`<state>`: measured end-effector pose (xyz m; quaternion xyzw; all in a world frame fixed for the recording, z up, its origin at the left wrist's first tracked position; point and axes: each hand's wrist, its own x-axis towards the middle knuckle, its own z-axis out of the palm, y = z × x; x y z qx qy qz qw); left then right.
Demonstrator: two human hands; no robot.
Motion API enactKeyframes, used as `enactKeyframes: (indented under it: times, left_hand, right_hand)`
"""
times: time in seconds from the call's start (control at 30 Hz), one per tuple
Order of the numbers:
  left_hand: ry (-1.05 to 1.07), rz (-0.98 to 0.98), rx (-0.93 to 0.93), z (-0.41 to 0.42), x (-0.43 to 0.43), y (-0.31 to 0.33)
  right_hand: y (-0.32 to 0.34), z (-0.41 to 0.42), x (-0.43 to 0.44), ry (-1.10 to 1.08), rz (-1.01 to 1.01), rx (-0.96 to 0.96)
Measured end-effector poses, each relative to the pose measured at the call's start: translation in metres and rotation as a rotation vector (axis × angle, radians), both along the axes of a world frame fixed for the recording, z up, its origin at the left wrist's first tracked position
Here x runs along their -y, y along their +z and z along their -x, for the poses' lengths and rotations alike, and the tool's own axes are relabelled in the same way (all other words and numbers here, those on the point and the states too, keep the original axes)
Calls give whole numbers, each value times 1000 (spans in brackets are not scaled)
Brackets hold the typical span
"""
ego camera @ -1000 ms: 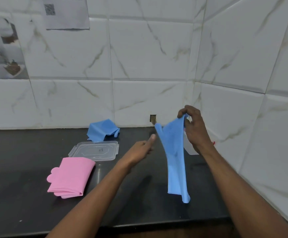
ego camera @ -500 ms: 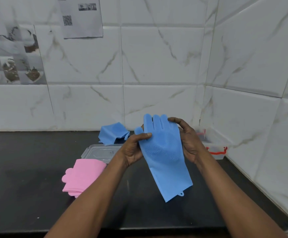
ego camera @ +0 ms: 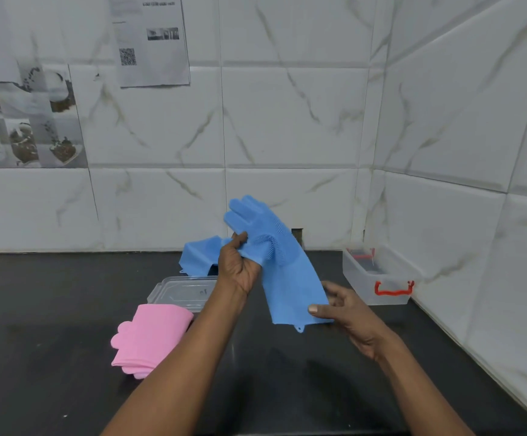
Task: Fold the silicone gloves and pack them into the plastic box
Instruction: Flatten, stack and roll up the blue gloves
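Note:
A blue silicone glove (ego camera: 282,269) is held in the air above the black counter, fingers up and cuff down. My left hand (ego camera: 238,267) grips it near the thumb and palm. My right hand (ego camera: 339,305) pinches the cuff's lower right corner. A second blue glove (ego camera: 197,256) lies crumpled by the back wall. Folded pink gloves (ego camera: 152,336) rest on the counter at the left. The clear plastic box (ego camera: 378,278) with red clips stands open in the right corner. Its clear lid (ego camera: 182,291) lies flat behind the pink gloves.
The black counter (ego camera: 51,357) meets tiled walls at the back and right. A printed sheet (ego camera: 150,42) with a QR code hangs on the back wall. The counter's front edge runs along the bottom of the view.
The glove hung edge-on from my right hand, then both hands held it spread. Now my right hand has slid down to the cuff and my left holds the palm.

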<state>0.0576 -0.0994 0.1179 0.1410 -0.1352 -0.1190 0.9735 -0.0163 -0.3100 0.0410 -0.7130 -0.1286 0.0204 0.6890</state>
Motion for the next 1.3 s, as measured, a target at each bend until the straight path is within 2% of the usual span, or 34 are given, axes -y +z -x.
enactKeyframes:
  times: [0.07,0.17,0.27,0.37,0.47,0.57,0.63,0.77,0.87,0.97,1.07,1.13,1.23,1.3]
  left_hand:
    - [9,35,23,2,-5,-3]
    - [56,119,63,1,-18,-14]
    - [129,138,-65,3,-24,-35]
    - [159,90,-130,8,-27,-57]
    - [209,99,-142,11,-32,-59]
    - [254,96,-117,13,-32,-48]
    - [278,64,-112,14,-30,-41]
    - [327,12,-72,19,-34,-35]
    - [238,-85,-77,22,-54,-49]
    - [143,-322,-194,29,-65,-76]
    - [150,-603,-392,36,-70,-100]
    - [173,-821,-421,37,-79,-105]
    - [372,-1308,-402,31,-93,-105]
    - [500,-1682,-269,31,-96,-104]
  right_hand:
    - [1,-2,-6,-168,-25,21]
    - [4,-10,-6,-310,-248,6]
    - [9,-16,0,-380,-358,-61]
    - [8,-19,7,-379,-423,-159]
    - [5,-15,11,-258,-579,-281]
    - [-1,-11,3,-190,-494,-371]
    - [-9,-13,-4,-235,-473,-397]
    - [-2,-21,-1,-416,-389,-243]
    - [5,-22,12,-584,-214,-104]
    - [-2,-20,22,-637,-11,-149]
    - [-24,-15,22,-618,160,-296]
    - [-35,-13,23,-662,280,-309]
    - [-39,-12,28,-746,393,-276]
    - [-40,-11,27,-764,453,-252]
